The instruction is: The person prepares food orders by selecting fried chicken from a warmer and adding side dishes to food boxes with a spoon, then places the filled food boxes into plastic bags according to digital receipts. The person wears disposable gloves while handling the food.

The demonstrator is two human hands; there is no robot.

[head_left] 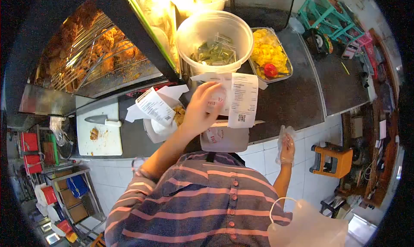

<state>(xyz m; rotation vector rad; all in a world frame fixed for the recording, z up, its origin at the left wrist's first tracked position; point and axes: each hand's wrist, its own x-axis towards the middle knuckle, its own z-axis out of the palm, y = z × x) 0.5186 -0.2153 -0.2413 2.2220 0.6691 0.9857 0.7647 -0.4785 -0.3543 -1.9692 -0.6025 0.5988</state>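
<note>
My left hand (203,103) lies palm down across the lid of a white paper food box (221,104) with red print, its fingers extended over the lid. A printed receipt (242,101) with a square code lies on the box's right side. Away from the counter, my right hand (286,147) hangs low on the right in a loose clear plastic glove. Its fingers look loosely apart, and I see nothing in them. Left of my forearm stands an unclosed paper box (155,129) with fried food (179,114) inside; another receipt (154,105) lies on its flap.
Behind the box is a clear tub (185,53) of small packets, beside a tray of yellow food (268,48) with a red item. A lit cabinet of fried chicken (103,53) stands left. A knife (97,119) lies on a white board (105,142). An orange stool (334,160) stands right.
</note>
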